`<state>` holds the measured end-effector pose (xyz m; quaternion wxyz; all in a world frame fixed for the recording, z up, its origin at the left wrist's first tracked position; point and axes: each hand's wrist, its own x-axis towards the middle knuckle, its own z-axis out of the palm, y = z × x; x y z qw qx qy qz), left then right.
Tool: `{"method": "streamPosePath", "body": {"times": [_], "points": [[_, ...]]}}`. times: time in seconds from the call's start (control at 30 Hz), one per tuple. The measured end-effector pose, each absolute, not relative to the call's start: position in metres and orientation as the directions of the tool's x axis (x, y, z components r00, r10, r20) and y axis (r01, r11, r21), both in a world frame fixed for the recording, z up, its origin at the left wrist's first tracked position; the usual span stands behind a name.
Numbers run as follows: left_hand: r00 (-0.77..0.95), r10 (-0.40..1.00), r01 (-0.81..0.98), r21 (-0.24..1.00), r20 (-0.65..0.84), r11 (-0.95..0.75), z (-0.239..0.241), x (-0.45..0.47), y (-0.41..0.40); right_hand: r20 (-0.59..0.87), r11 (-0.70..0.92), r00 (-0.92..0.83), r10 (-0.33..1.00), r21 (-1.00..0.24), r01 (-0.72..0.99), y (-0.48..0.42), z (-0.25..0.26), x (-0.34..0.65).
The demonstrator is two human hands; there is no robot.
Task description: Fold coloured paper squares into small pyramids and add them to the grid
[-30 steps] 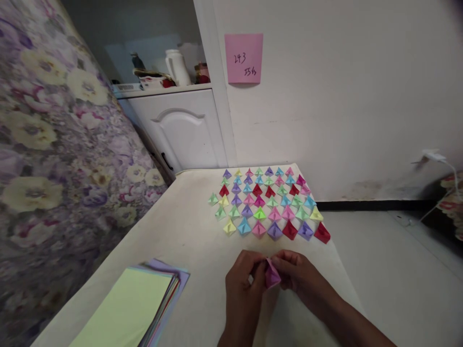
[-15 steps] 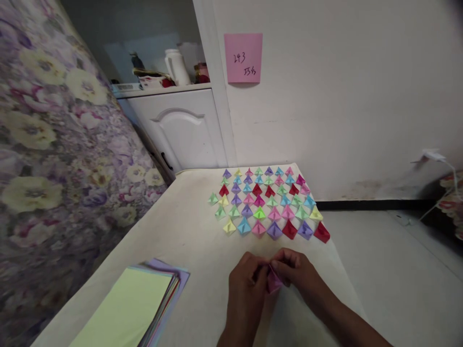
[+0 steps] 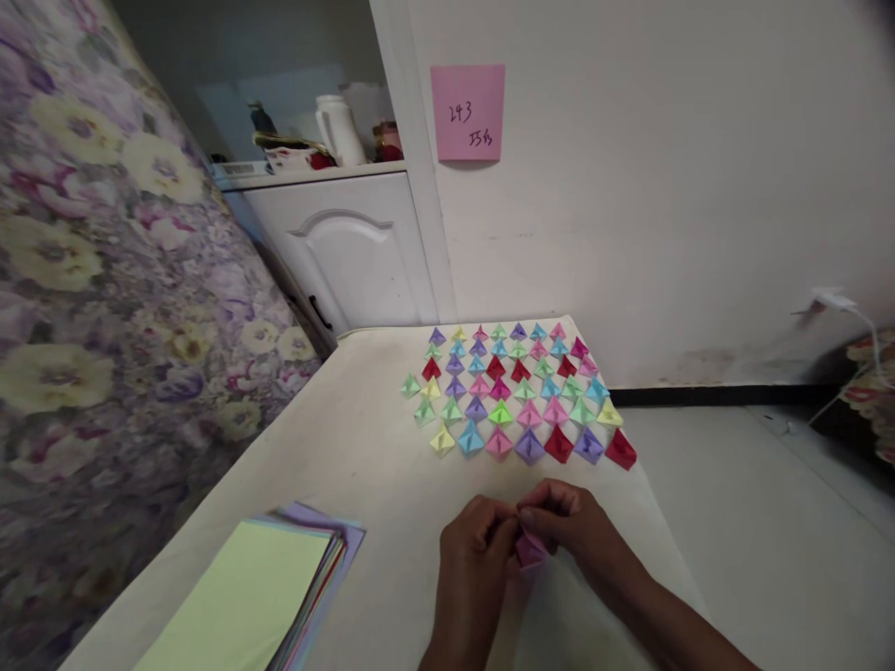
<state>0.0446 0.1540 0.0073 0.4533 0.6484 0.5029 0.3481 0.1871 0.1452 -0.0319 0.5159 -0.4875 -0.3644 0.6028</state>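
Note:
A small pink folded paper (image 3: 531,550) is pinched between my two hands, low over the near part of the table. My left hand (image 3: 476,550) grips its left side with thumb and forefinger. On the other side, the fingertips of my right hand (image 3: 568,518) close on its top edge. Just beyond lie rows of small folded paper pieces (image 3: 530,445) in pink, blue, green, yellow, red and purple. To the left rests a stack of coloured paper sheets (image 3: 241,592), pale green on top. My fingers hide part of the pink paper.
The cream-covered table (image 3: 328,438) meets the wall at its far end. A floral curtain (image 3: 132,354) hangs on the left, beside a white cabinet (image 3: 364,252) with a white jug (image 3: 341,130) on its shelf. A pink note (image 3: 468,112) is stuck to the wall.
The pink paper has tilted a little and its lower part looks more folded. My left fingers have shifted slightly; both hands still hold it.

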Motion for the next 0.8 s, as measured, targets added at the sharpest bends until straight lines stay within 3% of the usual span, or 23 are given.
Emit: {"method": "streamPosePath", "body": {"times": [0.2, 0.57, 0.8], "points": [[0.245, 0.969, 0.358, 0.927, 0.023, -0.113, 0.003, 0.045, 0.154, -0.205, -0.199, 0.009, 0.979, -0.959, -0.202, 0.146, -0.03, 0.188], [0.214, 0.961, 0.248, 0.961, -0.175, 0.12, -0.01, 0.043, 0.159, -0.199, -0.21, -0.089, 0.976, -0.967, -0.144, 0.146, -0.026, 0.192], [0.269, 0.942, 0.214, 0.966, -0.201, 0.145, -0.009, 0.041, 0.16, -0.117, -0.114, -0.121, 0.986, -0.993, 0.028, 0.142, -0.028, 0.19]]}}
